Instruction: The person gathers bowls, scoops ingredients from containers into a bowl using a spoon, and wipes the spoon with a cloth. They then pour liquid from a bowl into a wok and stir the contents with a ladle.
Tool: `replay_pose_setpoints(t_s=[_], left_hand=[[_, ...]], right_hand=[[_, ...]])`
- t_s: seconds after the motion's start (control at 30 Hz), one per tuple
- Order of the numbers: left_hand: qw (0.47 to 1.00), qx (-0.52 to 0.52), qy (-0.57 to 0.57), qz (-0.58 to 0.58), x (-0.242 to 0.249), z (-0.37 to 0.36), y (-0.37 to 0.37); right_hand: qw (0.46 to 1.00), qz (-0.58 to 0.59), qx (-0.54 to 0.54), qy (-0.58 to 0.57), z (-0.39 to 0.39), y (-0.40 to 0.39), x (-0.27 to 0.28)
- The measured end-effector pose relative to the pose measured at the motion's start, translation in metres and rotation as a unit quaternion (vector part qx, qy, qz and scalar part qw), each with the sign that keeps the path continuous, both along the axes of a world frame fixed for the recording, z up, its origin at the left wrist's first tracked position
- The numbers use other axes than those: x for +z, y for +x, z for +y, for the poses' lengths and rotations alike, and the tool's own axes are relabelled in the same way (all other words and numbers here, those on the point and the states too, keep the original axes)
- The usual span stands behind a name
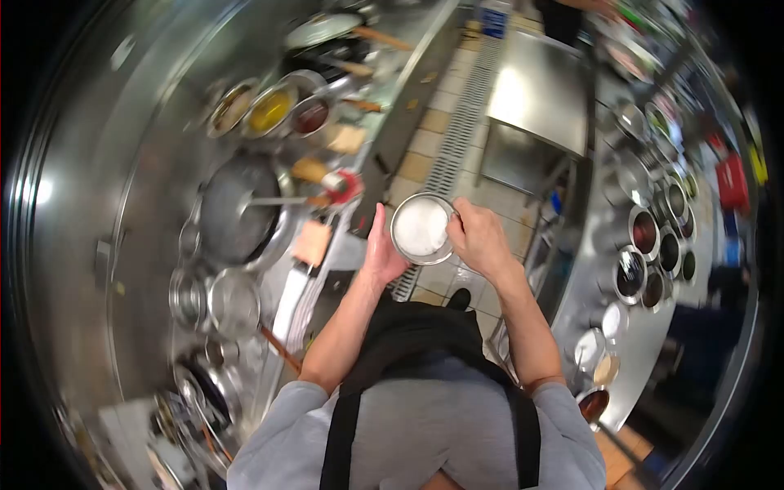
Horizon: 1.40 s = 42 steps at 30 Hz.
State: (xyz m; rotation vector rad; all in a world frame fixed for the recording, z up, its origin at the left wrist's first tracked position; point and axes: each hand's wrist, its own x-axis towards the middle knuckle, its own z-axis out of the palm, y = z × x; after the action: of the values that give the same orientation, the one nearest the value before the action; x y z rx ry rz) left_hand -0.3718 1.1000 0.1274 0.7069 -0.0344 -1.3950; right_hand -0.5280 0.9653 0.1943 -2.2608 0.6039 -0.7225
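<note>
A round metal bowl (397, 238) with a white filling (422, 226) is held up in front of my apron, over the tiled floor. My left hand (384, 251) cups the bowl's left side, one digit pointing up along the rim. On the opposite side my right hand (482, 237) is closed at the rim, with a digit reaching over the edge close to the white contents. The bowl hides part of the fingers of both hands.
To my left a steel stove counter carries a dark wok (237, 208), a strainer (234, 304) and a bowl of yellow liquid (268, 112). Several seasoning pots (643, 231) line the right counter. A steel table (543, 90) stands ahead, near another person (562, 18).
</note>
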Motion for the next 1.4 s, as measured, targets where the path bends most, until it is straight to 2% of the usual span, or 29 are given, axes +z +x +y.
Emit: replay_pose_setpoints(t_s=[0.13, 0.23, 0.27, 0.33, 0.37, 0.4, 0.43, 0.5, 0.6, 0.7, 0.73, 0.8, 0.9, 1.03, 1.07, 1.13, 1.23, 1.27, 1.33, 1.37, 1.4], left_hand=[[0.983, 0.124, -0.100, 0.089, -0.004, 0.093, 0.062], [0.962, 0.216, -0.114, 0.120, -0.027, 0.174, 0.106], [0.952, 0.259, -0.106, 0.120, -0.028, 0.200, 0.118], [0.934, 0.339, -0.055, 0.095, -0.023, 0.253, 0.148], [0.920, 0.377, -0.067, 0.089, -0.026, 0.279, 0.167], [0.915, 0.398, -0.049, 0.051, -0.030, 0.309, 0.192], [0.909, 0.416, -0.030, 0.014, -0.032, 0.337, 0.215], [0.879, 0.465, 0.089, -0.044, -0.023, 0.380, 0.262], [0.854, 0.448, 0.215, -0.156, -0.024, 0.412, 0.346], [0.746, 0.428, 0.411, -0.304, -0.023, 0.389, 0.411], [0.687, 0.385, 0.467, -0.403, -0.030, 0.382, 0.434], [0.529, 0.285, 0.557, -0.573, -0.049, 0.376, 0.470], [0.457, 0.232, 0.550, -0.659, 0.002, 0.354, 0.475], [0.329, 0.230, 0.487, -0.776, 0.059, 0.350, 0.489], [0.320, 0.255, 0.475, -0.779, 0.061, 0.346, 0.491], [0.300, 0.306, 0.447, -0.785, 0.063, 0.336, 0.498], [0.298, 0.156, 0.489, -0.805, 0.055, 0.330, 0.509], [0.255, 0.237, 0.489, -0.800, 0.059, 0.334, 0.513], [0.313, 0.364, 0.503, -0.719, 0.077, 0.342, 0.501], [0.307, 0.400, 0.522, -0.688, 0.083, 0.343, 0.488], [0.401, 0.461, 0.470, -0.637, 0.067, 0.352, 0.491]], right_hand=[[0.985, 0.020, 0.170, -0.002, 0.066, 0.104, 0.006], [0.948, 0.054, 0.283, 0.136, 0.115, 0.169, 0.009], [0.928, 0.079, 0.309, 0.193, 0.123, 0.196, -0.009], [0.966, -0.006, 0.255, 0.037, 0.136, 0.254, -0.035], [0.973, -0.055, 0.220, -0.040, 0.141, 0.280, -0.046], [0.977, 0.045, 0.177, -0.114, 0.143, 0.306, -0.062], [0.968, 0.069, 0.158, -0.184, 0.144, 0.329, -0.089], [0.934, 0.120, 0.111, -0.316, 0.143, 0.365, -0.143], [0.895, 0.337, 0.223, -0.188, 0.147, 0.395, -0.162], [0.892, 0.374, 0.253, -0.028, 0.172, 0.407, -0.169], [0.905, 0.347, 0.246, -0.002, 0.181, 0.407, -0.165], [0.924, 0.295, 0.239, 0.050, 0.203, 0.397, -0.150], [0.947, 0.255, 0.192, 0.048, 0.222, 0.385, -0.127], [0.967, 0.201, 0.150, -0.035, 0.223, 0.370, -0.098], [0.956, 0.243, 0.156, -0.053, 0.220, 0.370, -0.089], [0.963, 0.207, 0.160, -0.060, 0.223, 0.365, -0.061], [0.959, 0.221, 0.159, -0.079, 0.225, 0.362, -0.043], [0.956, 0.233, 0.157, -0.087, 0.224, 0.365, -0.040], [0.952, 0.234, 0.159, -0.116, 0.223, 0.368, -0.054], [0.950, 0.237, 0.154, -0.132, 0.220, 0.371, -0.067], [0.955, 0.227, 0.148, -0.122, 0.218, 0.379, -0.087]])
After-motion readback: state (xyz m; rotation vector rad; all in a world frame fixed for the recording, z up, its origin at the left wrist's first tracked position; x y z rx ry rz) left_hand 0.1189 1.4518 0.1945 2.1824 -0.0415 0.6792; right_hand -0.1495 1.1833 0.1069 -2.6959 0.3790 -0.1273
